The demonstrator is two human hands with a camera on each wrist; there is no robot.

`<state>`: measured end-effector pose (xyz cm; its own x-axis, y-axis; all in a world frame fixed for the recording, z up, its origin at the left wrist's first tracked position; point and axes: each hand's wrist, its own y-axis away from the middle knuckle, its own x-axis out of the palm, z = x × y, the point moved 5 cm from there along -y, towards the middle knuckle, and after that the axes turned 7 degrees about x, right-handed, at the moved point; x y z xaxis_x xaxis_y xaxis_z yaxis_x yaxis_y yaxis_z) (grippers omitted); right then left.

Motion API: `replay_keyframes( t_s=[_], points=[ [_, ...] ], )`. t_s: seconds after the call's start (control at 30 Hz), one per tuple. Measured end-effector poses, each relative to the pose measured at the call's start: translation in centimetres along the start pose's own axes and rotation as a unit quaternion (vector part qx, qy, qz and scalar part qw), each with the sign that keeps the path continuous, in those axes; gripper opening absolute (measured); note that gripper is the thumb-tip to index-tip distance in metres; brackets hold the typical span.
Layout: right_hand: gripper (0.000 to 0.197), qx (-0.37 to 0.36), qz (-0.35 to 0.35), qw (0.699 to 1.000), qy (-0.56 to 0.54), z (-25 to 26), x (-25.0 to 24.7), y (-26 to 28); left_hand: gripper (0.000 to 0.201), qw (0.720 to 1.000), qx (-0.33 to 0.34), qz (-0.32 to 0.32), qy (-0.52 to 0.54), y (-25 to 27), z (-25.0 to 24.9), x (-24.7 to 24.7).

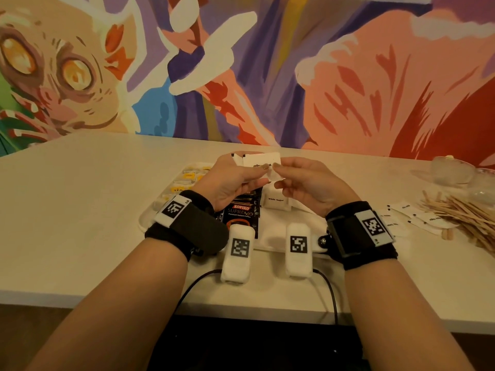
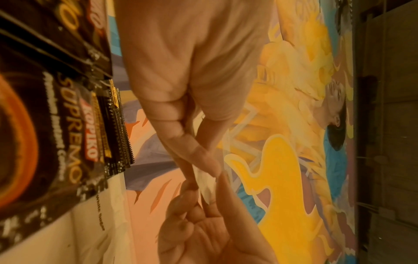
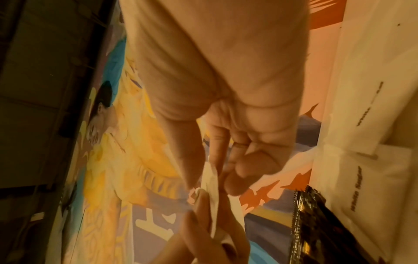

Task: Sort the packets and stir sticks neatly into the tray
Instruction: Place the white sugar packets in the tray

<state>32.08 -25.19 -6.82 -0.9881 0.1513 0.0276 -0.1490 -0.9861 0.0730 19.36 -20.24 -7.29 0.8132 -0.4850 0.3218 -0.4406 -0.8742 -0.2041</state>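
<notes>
A small stack of white sugar packets [image 1: 261,161] is held up in the air above the white tray [image 1: 146,219], pinched between both hands. The left hand [image 1: 230,180] grips the stack from the left side, thumb in front and fingers curled behind. The right hand [image 1: 308,183] pinches its right edge between thumb and forefinger — the other fingers curl loosely toward the palm. In the left wrist view the thin white edge of the packets [image 2: 207,182] shows between the fingertips of both hands; the right wrist view shows the same edge [image 3: 212,185].

Beneath the hands, the tray sits on a pale table [image 1: 80,196]. Its left section holds yellow-labelled tea bags [image 1: 187,178], its middle section black Kopiko Supremo coffee sachets [image 1: 241,212], and to the right of those stand more white sugar packets [image 1: 276,200], one printed "White Sugar".

Well off to the right on the table lie a few loose white packets [image 1: 417,218], partly under a scattered heap of wooden stir sticks [image 1: 466,212]. Behind them stand clear glass cups [image 1: 450,170].

Both wrists wear black bands with printed square markers, and a colourful painted mural [image 1: 241,70] fills the wall behind the table.
</notes>
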Motion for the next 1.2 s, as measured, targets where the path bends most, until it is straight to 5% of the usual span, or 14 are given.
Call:
replay_keyframes(
  t_s=[0.13,0.27,0.5,0.7,0.87,0.97,1.2],
  points=[
    [0.018,-0.030,-0.015,0.999,-0.025,0.4,-0.2,-0.1,0.007,1.000,0.003,-0.018,-0.016,0.0,-0.2,0.0],
    [0.025,-0.053,-0.029,0.993,-0.097,1.0,-0.5,0.0,0.020,0.999,-0.010,-0.028,-0.038,-0.1,-0.3,-0.2],
    [0.023,-0.102,-0.044,0.989,-0.097,1.3,-0.7,-0.3,0.011,0.997,-0.013,0.005,-0.071,0.1,0.0,0.2],
    [0.002,-0.002,-0.019,0.999,0.045,-0.1,-0.8,-0.4,0.012,0.999,-0.017,0.003,-0.028,0.0,0.1,0.2],
    [0.018,-0.017,-0.085,0.996,-0.022,0.1,-2.0,-1.1,0.005,0.999,-0.031,-0.001,-0.006,-0.1,0.2,0.2],
    [0.027,0.032,-0.143,0.989,0.015,-0.8,-3.1,-1.7,0.018,0.998,-0.031,-0.014,0.047,-0.1,0.0,0.0],
    [0.021,0.111,-0.138,0.979,0.100,-2.0,-3.0,-2.2,0.016,0.995,-0.040,-0.031,0.081,-0.1,0.0,-0.1]
  ],
)
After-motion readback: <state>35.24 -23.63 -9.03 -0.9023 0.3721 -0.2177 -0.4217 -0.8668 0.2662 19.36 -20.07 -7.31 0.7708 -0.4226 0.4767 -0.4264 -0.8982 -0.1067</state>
